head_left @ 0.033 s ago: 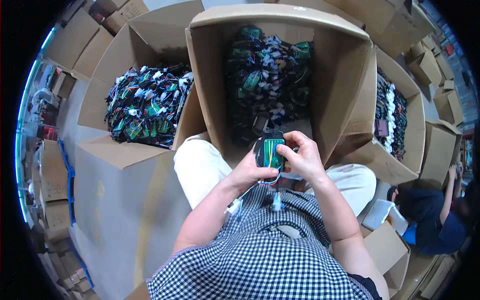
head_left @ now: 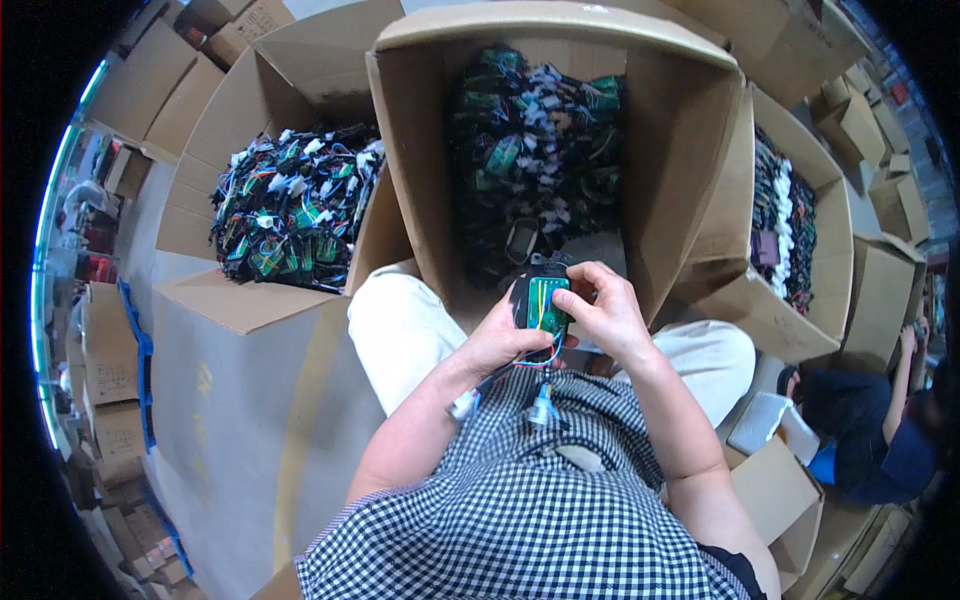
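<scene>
A small black housing with a green circuit board point(head_left: 546, 304) on its face is held between my two hands, over my lap. My left hand point(head_left: 500, 338) grips its left side, with the thumb across the lower edge of the board. My right hand point(head_left: 605, 308) holds the right side, its thumb pressing on the board near the blue wires. Yellow wires run lengthwise over the board. Red, blue and white leads loop out below it. A white connector point(head_left: 542, 408) hangs in front of the checked apron, and a second white connector point(head_left: 465, 404) dangles beside my left wrist.
Ahead stands a tall open carton point(head_left: 690, 150) with heaped wired circuit boards point(head_left: 535, 150). Another carton point(head_left: 205, 195) of similar wired boards point(head_left: 290, 205) is at left, and a third carton point(head_left: 835, 215) at right. At far right a person point(head_left: 870, 430) sits near a pale foam tray point(head_left: 760, 420).
The dangling connectors have swung slightly; the middle one hangs lower and a little to the left. Both hands keep the same grip on the board.
</scene>
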Demonstrator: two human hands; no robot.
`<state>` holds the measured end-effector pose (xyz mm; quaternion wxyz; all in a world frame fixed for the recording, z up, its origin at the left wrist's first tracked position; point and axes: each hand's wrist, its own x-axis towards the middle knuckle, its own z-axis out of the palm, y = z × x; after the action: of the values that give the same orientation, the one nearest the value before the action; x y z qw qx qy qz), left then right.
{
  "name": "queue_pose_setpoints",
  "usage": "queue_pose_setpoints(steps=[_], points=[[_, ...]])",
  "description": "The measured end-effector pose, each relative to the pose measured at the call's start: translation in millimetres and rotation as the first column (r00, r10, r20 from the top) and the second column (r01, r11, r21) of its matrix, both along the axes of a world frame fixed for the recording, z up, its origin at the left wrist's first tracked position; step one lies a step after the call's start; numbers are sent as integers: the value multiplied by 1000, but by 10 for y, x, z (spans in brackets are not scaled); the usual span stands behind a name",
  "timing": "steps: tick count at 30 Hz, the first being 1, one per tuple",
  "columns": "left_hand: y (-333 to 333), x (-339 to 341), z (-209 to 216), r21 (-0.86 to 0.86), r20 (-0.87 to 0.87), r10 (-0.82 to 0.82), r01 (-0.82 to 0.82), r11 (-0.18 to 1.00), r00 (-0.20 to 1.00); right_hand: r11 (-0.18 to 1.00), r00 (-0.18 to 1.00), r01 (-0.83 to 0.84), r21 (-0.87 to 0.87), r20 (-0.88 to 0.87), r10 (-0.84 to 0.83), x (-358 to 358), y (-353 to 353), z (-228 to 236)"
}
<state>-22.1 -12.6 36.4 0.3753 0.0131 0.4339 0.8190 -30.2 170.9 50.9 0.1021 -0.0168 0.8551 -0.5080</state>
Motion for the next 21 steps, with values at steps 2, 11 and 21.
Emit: queue_pose_setpoints(steps=[2, 11, 21], points=[[-5, 73, 8, -51, 50, -42, 45, 998, 998, 997, 966, 51, 51, -258, -36, 89, 55, -67], [181, 83, 252, -300, -62, 37, -54, 952, 997, 674, 966, 246, -697, 120, -229, -37, 35, -69], [-247, 221, -213, -175, 131, 411, -387, 905, 902, 961, 998, -33, 276, 63, 17, -33, 200, -1343]])
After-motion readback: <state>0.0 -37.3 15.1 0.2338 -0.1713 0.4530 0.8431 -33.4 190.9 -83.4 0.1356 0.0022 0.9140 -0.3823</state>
